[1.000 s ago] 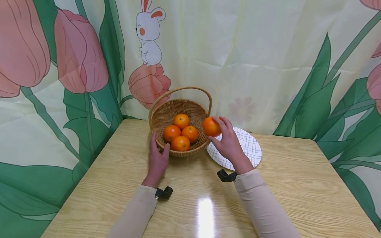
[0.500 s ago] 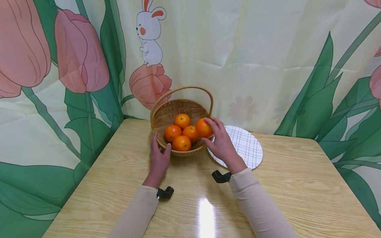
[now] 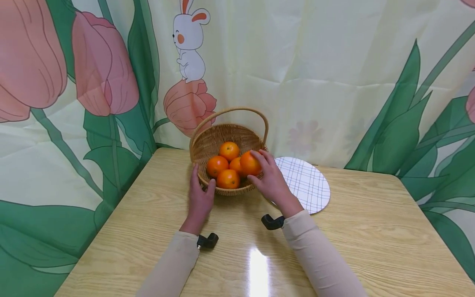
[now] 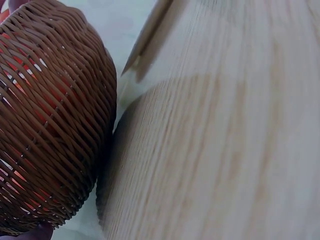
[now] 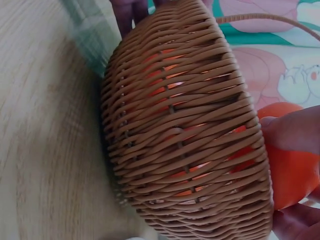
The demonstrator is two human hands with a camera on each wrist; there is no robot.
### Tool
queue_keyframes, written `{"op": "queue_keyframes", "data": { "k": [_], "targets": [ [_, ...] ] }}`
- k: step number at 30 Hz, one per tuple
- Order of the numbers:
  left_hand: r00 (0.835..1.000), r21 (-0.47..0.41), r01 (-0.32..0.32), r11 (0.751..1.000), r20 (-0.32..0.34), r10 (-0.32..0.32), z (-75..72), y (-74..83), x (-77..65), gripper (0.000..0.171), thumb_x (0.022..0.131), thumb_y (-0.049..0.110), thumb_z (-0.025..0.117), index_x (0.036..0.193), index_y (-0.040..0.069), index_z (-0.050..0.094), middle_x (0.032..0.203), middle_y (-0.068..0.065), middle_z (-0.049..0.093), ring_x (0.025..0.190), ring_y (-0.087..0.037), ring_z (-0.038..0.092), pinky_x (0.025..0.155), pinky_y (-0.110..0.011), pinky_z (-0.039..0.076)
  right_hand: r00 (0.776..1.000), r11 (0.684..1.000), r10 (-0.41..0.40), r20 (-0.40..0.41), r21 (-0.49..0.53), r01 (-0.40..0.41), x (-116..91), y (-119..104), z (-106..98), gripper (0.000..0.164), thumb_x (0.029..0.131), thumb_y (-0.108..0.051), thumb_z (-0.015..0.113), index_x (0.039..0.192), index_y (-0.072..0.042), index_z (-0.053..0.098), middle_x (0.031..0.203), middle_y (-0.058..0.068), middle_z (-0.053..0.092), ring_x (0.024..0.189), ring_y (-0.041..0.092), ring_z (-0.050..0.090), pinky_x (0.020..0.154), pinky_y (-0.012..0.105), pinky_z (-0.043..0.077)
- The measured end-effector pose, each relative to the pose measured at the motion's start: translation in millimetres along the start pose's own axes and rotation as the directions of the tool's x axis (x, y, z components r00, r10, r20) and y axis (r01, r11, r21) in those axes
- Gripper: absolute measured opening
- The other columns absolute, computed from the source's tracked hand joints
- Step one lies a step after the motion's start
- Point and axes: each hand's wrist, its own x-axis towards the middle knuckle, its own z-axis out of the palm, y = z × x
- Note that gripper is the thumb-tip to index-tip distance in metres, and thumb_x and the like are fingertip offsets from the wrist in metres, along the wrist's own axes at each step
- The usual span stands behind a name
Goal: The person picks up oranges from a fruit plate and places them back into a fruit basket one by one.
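A wicker basket (image 3: 230, 192) with a tall arched handle stands near the back of the table, with several oranges (image 3: 228, 179) in it. My right hand (image 3: 273, 183) pinches another orange (image 3: 250, 163) between thumb and fingers at the right side of the basket. In the right wrist view this held orange (image 5: 292, 170) overlaps the basket's rim. My left hand (image 3: 199, 200) holds the basket at its front left, fingers along the side and thumb at the front rim. The left wrist view shows the woven wall (image 4: 55, 115) close up, with orange colour through the gaps.
A round white mat with a blue grid (image 3: 306, 183) lies on the wooden table (image 3: 363, 231), right of the basket and partly behind my right hand. A curtain (image 3: 326, 82) printed with tulips and a rabbit hangs right behind the table.
My right hand has carried its orange left and slightly down, from above the mat's edge into the basket's right side. The left hand stays at the basket.
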Motion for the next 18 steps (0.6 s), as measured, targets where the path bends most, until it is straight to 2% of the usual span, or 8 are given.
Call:
{"op": "queue_keyframes", "data": {
  "k": [11,18],
  "targets": [
    [1.000,-0.006,0.003,1.000,0.007,-0.003,0.4,3.9,-1.7,0.071,0.097,0.032,0.055,0.155,0.031,0.014,0.161,-0.002,0.016,0.148,-0.025,0.019,0.119,-0.049,0.022,0.999,1.000,0.011,0.041,-0.027,-0.010,-2.0,0.2,1.0,0.060,0.084,-0.017,0.069,0.139,-0.019,0.047,0.151,0.013,0.032,0.127,0.039,0.048,0.100,0.054,0.046],
    [1.000,-0.023,0.018,1.000,0.009,-0.018,-0.9,3.3,-0.9,0.072,0.097,0.031,0.056,0.155,0.022,0.015,0.161,-0.007,0.018,0.146,-0.031,0.023,0.115,-0.052,0.029,0.999,0.999,-0.008,0.042,-0.033,0.009,-3.6,1.7,0.7,0.050,0.088,-0.021,0.064,0.135,-0.010,0.052,0.148,0.013,0.038,0.129,0.036,0.046,0.105,0.052,0.043]
  ]
}}
